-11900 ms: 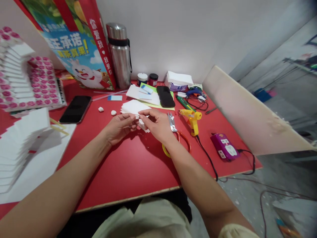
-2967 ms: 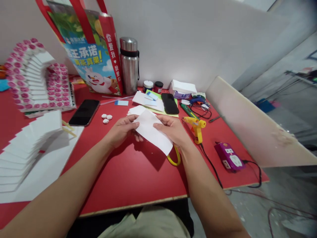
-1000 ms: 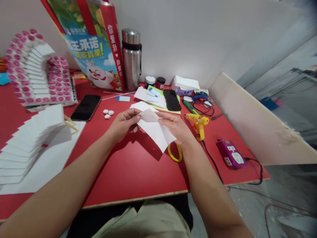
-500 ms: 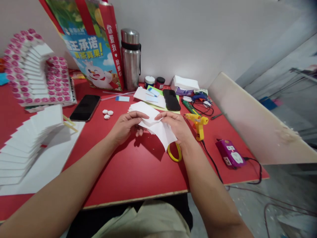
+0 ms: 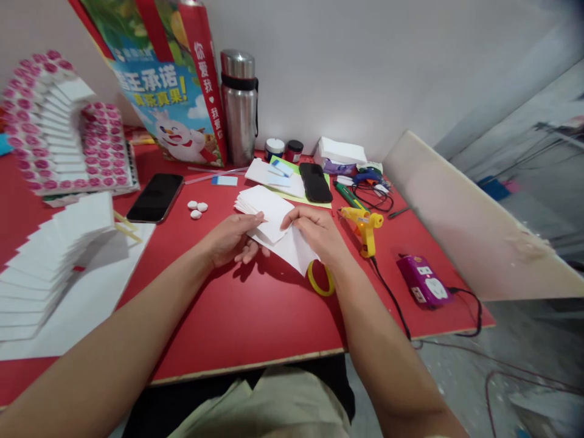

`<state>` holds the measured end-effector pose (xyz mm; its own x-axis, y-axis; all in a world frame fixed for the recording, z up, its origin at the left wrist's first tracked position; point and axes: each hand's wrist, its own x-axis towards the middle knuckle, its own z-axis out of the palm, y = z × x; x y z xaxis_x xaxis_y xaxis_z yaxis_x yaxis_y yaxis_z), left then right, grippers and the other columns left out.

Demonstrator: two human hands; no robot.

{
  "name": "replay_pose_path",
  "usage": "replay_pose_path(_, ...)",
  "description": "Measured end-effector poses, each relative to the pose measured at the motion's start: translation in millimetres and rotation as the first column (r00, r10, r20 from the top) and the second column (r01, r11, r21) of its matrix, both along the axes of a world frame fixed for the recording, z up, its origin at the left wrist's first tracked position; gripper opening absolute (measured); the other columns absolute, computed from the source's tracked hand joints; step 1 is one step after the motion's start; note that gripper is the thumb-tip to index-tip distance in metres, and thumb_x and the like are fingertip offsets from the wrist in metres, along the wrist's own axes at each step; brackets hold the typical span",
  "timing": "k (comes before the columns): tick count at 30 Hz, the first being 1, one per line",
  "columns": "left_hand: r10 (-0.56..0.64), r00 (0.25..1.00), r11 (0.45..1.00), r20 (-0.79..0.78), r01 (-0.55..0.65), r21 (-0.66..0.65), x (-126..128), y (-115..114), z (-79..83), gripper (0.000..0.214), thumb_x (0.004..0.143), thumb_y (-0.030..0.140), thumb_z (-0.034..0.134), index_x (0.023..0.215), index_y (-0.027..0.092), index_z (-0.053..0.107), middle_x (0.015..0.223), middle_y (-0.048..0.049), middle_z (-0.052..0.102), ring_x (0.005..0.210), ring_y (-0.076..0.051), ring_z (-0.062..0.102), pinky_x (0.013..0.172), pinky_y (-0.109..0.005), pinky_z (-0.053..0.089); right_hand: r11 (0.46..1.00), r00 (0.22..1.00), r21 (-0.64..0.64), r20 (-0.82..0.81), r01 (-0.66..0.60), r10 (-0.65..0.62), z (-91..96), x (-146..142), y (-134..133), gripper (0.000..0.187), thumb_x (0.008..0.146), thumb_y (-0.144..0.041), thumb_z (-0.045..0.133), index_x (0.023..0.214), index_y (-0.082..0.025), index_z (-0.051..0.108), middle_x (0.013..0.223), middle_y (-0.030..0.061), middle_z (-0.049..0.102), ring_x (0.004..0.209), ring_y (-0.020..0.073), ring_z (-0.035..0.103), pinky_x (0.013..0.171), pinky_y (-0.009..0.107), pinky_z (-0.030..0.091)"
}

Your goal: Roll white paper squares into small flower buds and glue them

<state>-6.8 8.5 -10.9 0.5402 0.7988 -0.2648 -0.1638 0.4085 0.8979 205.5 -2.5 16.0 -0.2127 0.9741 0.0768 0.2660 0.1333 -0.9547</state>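
Observation:
Between my hands, over the red table, is a thin sheet of white paper (image 5: 292,255). My left hand (image 5: 235,239) pinches its left edge between thumb and fingers. On the right side, my right hand (image 5: 312,230) grips the same paper with fingers curled in. Just behind, a stack of white paper pieces (image 5: 259,199) lies on the table, partly covered by the held sheet. Yellow scissor handles (image 5: 322,287) show beside my right wrist; the blades are hidden.
A yellow glue gun (image 5: 365,228) stands right of my hand, its cord running to a purple power socket (image 5: 424,281). A fanned white paper model (image 5: 55,261), a phone (image 5: 156,198), white round pieces (image 5: 196,210) and a steel flask (image 5: 239,109) are to the left.
My hands have shifted slightly on the sheet, which now lies flatter and more turned. The left hand has moved a little left and down.

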Motion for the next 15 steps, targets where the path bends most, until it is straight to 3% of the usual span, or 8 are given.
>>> replay_pose_path(3, -0.057, 0.998, 0.998, -0.020, 0.058, 0.033, -2.1, -0.1, -1.0, 0.036, 0.090, 0.047, 0.070, 0.086, 0.012, 0.060, 0.062, -0.0131, 0.073, 0.030, -0.009, 0.048, 0.027, -0.015, 0.026, 0.997, 0.996, 0.066, 0.082, -0.044, 0.039, -1.2, 2.0, 1.6, 0.025, 0.082, -0.019, 0.048, 0.079, -0.018, 0.073, 0.067, -0.0020, 0.062, 0.055, 0.0103, 0.042, 0.056, 0.026, 0.028)
replay_pose_path(7, -0.050, 0.999, 0.997, -0.012, 0.050, 0.066, -3.7, 1.4, -3.4, 0.036, 0.090, 0.046, 0.072, 0.086, 0.012, 0.062, 0.061, -0.0101, 0.072, 0.031, -0.007, 0.047, 0.028, -0.014, 0.024, 0.992, 0.986, 0.100, 0.152, -0.080, 0.064, -1.5, 3.9, 2.9, 0.026, 0.082, -0.018, 0.048, 0.081, -0.018, 0.074, 0.071, -0.0009, 0.065, 0.059, 0.0110, 0.046, 0.058, 0.026, 0.030)
replay_pose_path(15, 0.025, 1.000, 0.993, -0.009, -0.024, 0.119, -3.8, 2.3, -4.8, 0.039, 0.083, 0.047, 0.080, 0.086, 0.014, 0.059, 0.062, -0.0064, 0.073, 0.033, -0.008, 0.052, 0.030, -0.014, 0.030, 1.000, 0.999, -0.013, 0.046, 0.003, -0.002, 0.9, 2.8, 1.7, 0.022, 0.083, -0.020, 0.050, 0.085, -0.020, 0.071, 0.069, -0.0026, 0.058, 0.059, 0.0119, 0.044, 0.058, 0.027, 0.030)
